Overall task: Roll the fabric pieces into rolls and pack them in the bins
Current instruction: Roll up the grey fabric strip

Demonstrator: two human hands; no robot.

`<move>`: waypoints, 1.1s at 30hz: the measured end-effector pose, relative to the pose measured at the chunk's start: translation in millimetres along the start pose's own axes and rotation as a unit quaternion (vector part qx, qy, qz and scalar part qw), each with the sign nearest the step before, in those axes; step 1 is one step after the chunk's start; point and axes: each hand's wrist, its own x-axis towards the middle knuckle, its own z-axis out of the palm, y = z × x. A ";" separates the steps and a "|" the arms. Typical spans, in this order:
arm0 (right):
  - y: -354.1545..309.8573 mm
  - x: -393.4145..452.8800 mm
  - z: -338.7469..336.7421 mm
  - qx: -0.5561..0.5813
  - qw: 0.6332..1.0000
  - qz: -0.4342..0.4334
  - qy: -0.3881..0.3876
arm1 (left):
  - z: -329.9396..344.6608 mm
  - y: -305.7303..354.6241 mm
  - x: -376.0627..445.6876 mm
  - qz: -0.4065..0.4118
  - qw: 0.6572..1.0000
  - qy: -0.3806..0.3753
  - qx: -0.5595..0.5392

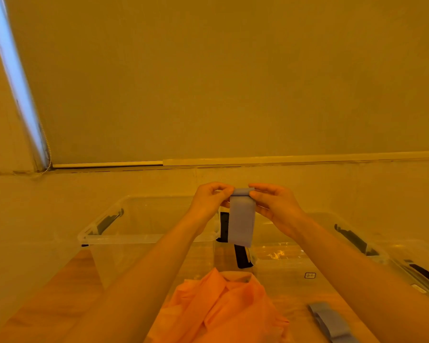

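Note:
A grey-blue fabric strip [241,219] hangs in the air above the gap between two clear plastic bins. Its top edge is folded over into a small roll. My left hand [209,201] pinches the left end of that roll and my right hand [275,206] pinches the right end. The left bin [144,237] and the right bin [282,258] stand side by side on the wooden table, behind the strip.
An orange fabric pile [223,310] lies on the table in front of me. Another grey-blue strip [332,323] lies at the lower right. Black latches sit on the bin sides. A wall and a window blind rise behind the bins.

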 end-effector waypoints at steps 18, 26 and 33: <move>2.3 0.1 2.3 0.009 1.000 0.006 0.005 | -1.4 0.7 -3.4 -0.007 1.000 -0.017 -0.020; 3.1 -2.8 1.9 0.038 0.999 0.027 -0.025 | -3.8 -1.5 -1.3 0.019 1.000 -0.012 -0.005; 6.1 -0.2 1.7 0.011 0.999 0.041 -0.005 | -3.9 -2.7 -1.7 0.023 1.000 -0.007 -0.001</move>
